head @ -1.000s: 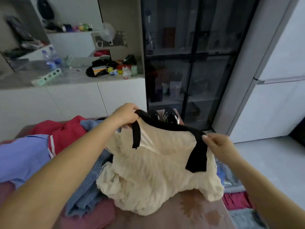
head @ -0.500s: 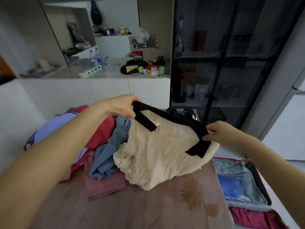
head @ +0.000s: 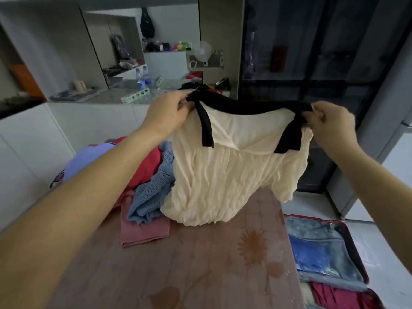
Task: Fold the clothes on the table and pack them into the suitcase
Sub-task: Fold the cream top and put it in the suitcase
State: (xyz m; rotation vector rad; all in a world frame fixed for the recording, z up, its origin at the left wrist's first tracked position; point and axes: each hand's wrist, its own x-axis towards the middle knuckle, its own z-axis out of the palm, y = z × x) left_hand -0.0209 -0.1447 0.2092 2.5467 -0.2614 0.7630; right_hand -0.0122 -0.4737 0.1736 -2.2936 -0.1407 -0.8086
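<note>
**Cream top held up over a cluttered table**

Left hand [head: 166, 114] and right hand [head: 332, 123] pinch the cream top's [head: 231, 175] black-trimmed shoulders, its hem touching the wooden table [head: 200, 264]. Piled clothes [head: 142, 175] lie left; the open suitcase [head: 323, 253] sits right, white cabinets [head: 93, 123] behind.

text: none legible | labels: too blurred to read

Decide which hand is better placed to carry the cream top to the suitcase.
Likely the right hand: it grips the cream top nearest the suitcase; the left hand is above the clothes pile.
</note>
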